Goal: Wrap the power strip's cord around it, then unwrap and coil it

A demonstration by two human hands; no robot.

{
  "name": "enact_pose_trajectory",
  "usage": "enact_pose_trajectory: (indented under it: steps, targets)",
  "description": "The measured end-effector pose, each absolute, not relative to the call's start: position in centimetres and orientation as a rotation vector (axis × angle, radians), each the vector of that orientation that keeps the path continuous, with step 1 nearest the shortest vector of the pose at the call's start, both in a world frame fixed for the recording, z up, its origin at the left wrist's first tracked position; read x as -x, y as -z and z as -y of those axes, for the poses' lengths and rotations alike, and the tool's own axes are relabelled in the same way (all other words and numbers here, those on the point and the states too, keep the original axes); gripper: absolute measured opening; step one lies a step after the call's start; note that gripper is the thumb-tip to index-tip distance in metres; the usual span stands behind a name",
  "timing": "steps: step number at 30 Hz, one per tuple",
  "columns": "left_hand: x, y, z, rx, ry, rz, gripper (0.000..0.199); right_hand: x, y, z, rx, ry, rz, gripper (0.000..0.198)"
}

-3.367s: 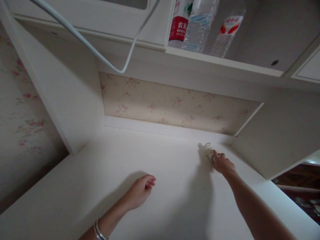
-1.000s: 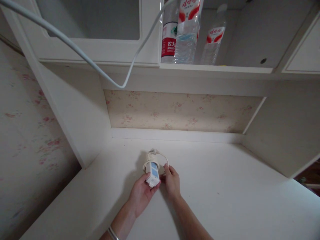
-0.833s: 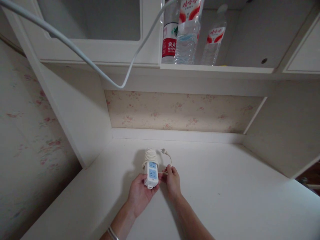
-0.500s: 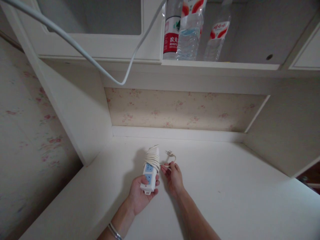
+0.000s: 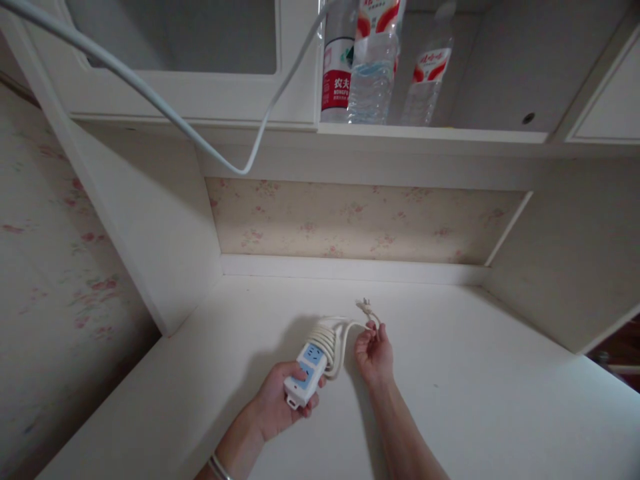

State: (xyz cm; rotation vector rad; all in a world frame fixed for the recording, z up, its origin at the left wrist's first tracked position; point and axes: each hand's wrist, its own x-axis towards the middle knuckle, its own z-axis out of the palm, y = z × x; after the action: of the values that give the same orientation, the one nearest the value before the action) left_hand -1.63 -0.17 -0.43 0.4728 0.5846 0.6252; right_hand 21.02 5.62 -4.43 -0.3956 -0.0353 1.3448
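My left hand is wrapped round the lower end of a white power strip with blue socket faces, its thumb lying on the front. Several turns of cream cord are wound round the strip's far end. A slack length of that cord runs over to my right hand, which is closed on it near the plug. The plug sticks out beyond my right fingers, prongs pointing away from me. Both hands are over the white desktop.
Plastic bottles stand in the open shelf above the desk. A thick white cable hangs across the upper left, close to the camera. Side panels bound the desktop left and right, with flowered wallpaper at the back.
My right hand has moved right with the plug end, drawing out a longer loop of cord from the strip. My left hand has tilted the power strip to the right.
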Motion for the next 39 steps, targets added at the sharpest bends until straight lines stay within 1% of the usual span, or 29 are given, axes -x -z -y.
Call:
enact_pose_trajectory:
  steps: [3,6,11,13,16,20,24,28,33,36,39]
  targets:
    - [1.7,-0.2,-0.1,-0.406,-0.786,-0.630,0.036,-19.4,3.3,-5.1,0.531,-1.347,0.073,0.012]
    - [2.1,-0.7,-0.3,-0.384,-0.903,-0.600,0.034,-16.7,2.1,-4.5,0.672,-1.418,0.212,0.018]
    - [2.5,-0.8,-0.4,-0.360,-0.978,-0.572,0.031,-13.8,1.8,-3.4,0.739,-1.716,0.530,0.036]
    - [2.4,-0.7,-0.3,-0.375,-0.974,-0.583,0.030,-13.4,2.2,-3.2,0.759,-1.767,0.649,0.037]
    - [2.2,-0.5,-0.3,-0.418,-0.946,-0.554,0.028,-13.2,3.2,-3.2,0.763,-1.713,0.779,0.034]
    - [2.3,-0.4,-0.2,-0.487,-0.865,-0.433,0.025,-12.7,4.0,-3.5,0.766,-1.626,0.812,0.039]
    - [2.7,-0.3,0.0,-0.534,-0.728,-0.357,0.029,-13.1,3.3,-3.7,0.707,-1.525,0.654,0.031]
    - [2.6,0.1,0.3,-0.606,-0.609,-0.393,0.032,-16.1,2.1,-4.4,0.560,-1.371,0.408,0.025]
    - [2.0,0.5,0.2,-0.575,-0.701,-0.530,0.033,-19.8,2.2,-5.0,0.470,-1.212,0.195,0.014]
    - [1.9,0.5,-0.2,-0.523,-0.827,-0.622,0.033,-19.0,2.4,-4.9,0.578,-1.280,0.228,0.015]
    - [2.2,0.1,-0.4,-0.508,-0.909,-0.628,0.033,-16.8,2.3,-4.4,0.703,-1.488,0.399,0.027]
